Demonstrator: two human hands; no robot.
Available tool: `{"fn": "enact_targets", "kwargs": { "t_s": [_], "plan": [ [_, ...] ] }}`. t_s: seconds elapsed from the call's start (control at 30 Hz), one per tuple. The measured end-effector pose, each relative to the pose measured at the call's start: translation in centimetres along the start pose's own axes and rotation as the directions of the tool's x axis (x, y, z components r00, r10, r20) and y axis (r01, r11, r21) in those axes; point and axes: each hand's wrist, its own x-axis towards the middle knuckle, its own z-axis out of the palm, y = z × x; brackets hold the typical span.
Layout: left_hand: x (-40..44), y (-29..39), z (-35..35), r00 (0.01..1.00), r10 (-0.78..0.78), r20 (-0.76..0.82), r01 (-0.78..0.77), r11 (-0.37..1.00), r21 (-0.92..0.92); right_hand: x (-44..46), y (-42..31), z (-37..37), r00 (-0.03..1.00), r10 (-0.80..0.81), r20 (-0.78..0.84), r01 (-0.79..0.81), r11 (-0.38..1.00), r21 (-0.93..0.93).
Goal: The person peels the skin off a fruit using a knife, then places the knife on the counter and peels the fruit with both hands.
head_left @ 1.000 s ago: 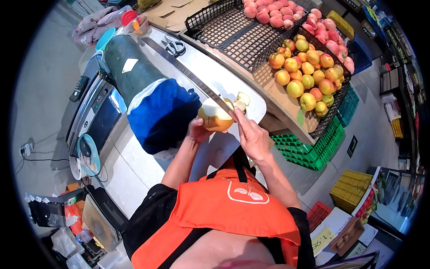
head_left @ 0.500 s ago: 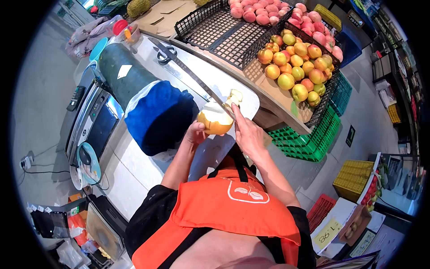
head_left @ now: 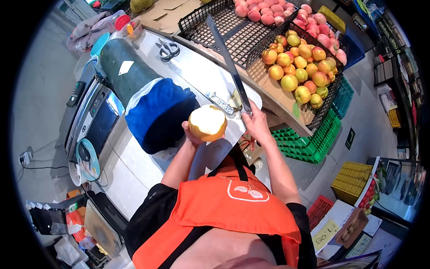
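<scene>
**Paring a round yellow-skinned fruit: blade clear of the flesh**

Left hand (head_left: pixel 191 135): gripping the yellow-skinned fruit (head_left: pixel 207 122), thumb at its side, fingers partly hidden beneath. Fruit is held above the near edge of the white counter (head_left: pixel 210 67), beside the blue wrap (head_left: pixel 161 114) on the end of the large green gourd (head_left: pixel 123 67). Top is pared to pale flesh; yellow skin rings the lower side. Melon or large pear: cannot tell.

Right hand (head_left: pixel 257 124): closed round the handle end of the long knife (head_left: pixel 228 58). Blade points away from me, its far end over the black crate (head_left: pixel 197 24), and does not touch the fruit.

Peel scraps (head_left: pixel 234 99) lie on the counter by the knife's handle end. Scissors (head_left: pixel 168 50) lie farther off.

Technique (my judgement):
- Start each stroke at the border of flesh and skin; set the blade nearly flat, so the strip comes off thin.
- Turn the fruit with the left hand between strokes, not under a moving edge.
- Keep left fingertips low and behind the cut. Bared flesh is probably slick, so grip on the skin.
- Blade is long for this work: short strokes near the handle should steer best. Mind the far tip near the crate.
</scene>
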Motion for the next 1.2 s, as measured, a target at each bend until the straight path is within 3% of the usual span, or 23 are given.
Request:
{"fn": "enact_targets", "kwargs": {
  "t_s": [0.2, 0.3, 0.33, 0.43, 0.53, 0.63, 0.73, 0.83, 0.87, 0.97, 1.0, 1.1, 1.2],
  "plan": [
    [-1.9, 0.4, -2.3, 0.996, -0.004, -0.095, -0.004, 0.997, -0.077, 4.3, 2.2, 1.4, 0.983, 0.141, 0.118, -0.124, 0.982, -0.139],
    [-2.9, 0.0, -3.9, 0.992, 0.033, -0.122, -0.055, 0.982, -0.181, 4.9, 3.7, 2.2, 0.995, 0.046, 0.084, -0.03, 0.983, -0.184],
    [-3.4, 0.0, -4.5, 0.983, 0.051, -0.175, -0.074, 0.989, -0.129, 4.9, 4.3, 2.7, 0.998, -0.02, 0.052, 0.029, 0.985, -0.172],
    [-3.2, 0.6, -4.1, 0.981, 0.039, -0.188, -0.059, 0.993, -0.101, 5.5, 5.5, 3.0, 0.996, 0.035, 0.081, -0.019, 0.983, -0.185],
    [-2.4, 0.8, -4.0, 0.986, 0.034, -0.164, -0.041, 0.998, -0.039, 5.9, 4.0, 2.7, 0.984, 0.145, 0.099, -0.127, 0.977, -0.171],
    [-1.1, 1.0, -1.4, 0.987, 0.051, -0.151, -0.053, 0.999, -0.004, 6.2, 5.5, 3.5, 0.999, 0.032, 0.006, -0.03, 0.979, -0.204],
    [-0.6, 1.2, -1.2, 0.987, 0.056, -0.153, -0.052, 0.998, 0.032, 6.2, 5.1, 3.3, 0.995, 0.095, -0.014, -0.096, 0.985, -0.143],
    [-0.4, 1.3, -2.0, 0.998, 0.031, -0.054, -0.035, 0.997, -0.069, 6.5, 6.0, 3.3, 0.996, 0.066, -0.061, -0.073, 0.99, -0.119],
    [-0.3, 1.2, -2.0, 0.999, 0.025, -0.044, -0.029, 0.995, -0.096, 6.4, 5.0, 2.7, 0.988, 0.149, -0.024, -0.151, 0.983, -0.105],
    [-0.2, 1.2, -2.3, 0.999, 0.007, -0.032, -0.012, 0.988, -0.154, 6.0, 4.4, 2.1, 0.984, 0.166, -0.063, -0.175, 0.965, -0.194],
    [-0.3, 1.2, -3.1, 0.999, -0.001, -0.037, -0.005, 0.987, -0.161, 5.7, 4.2, 1.9, 0.984, 0.159, -0.079, -0.174, 0.95, -0.261],
    [-0.2, 1.0, -3.9, 1.0, -0.02, -0.013, 0.016, 0.967, -0.254, 4.2, 3.7, 1.4, 0.991, 0.1, -0.089, -0.117, 0.967, -0.224],
    [0.7, 0.7, -2.5, 1.0, -0.011, 0.022, 0.017, 0.956, -0.292, 2.2, 2.5, 1.2, 0.99, -0.093, -0.106, 0.079, 0.988, -0.134]
  ]
}}
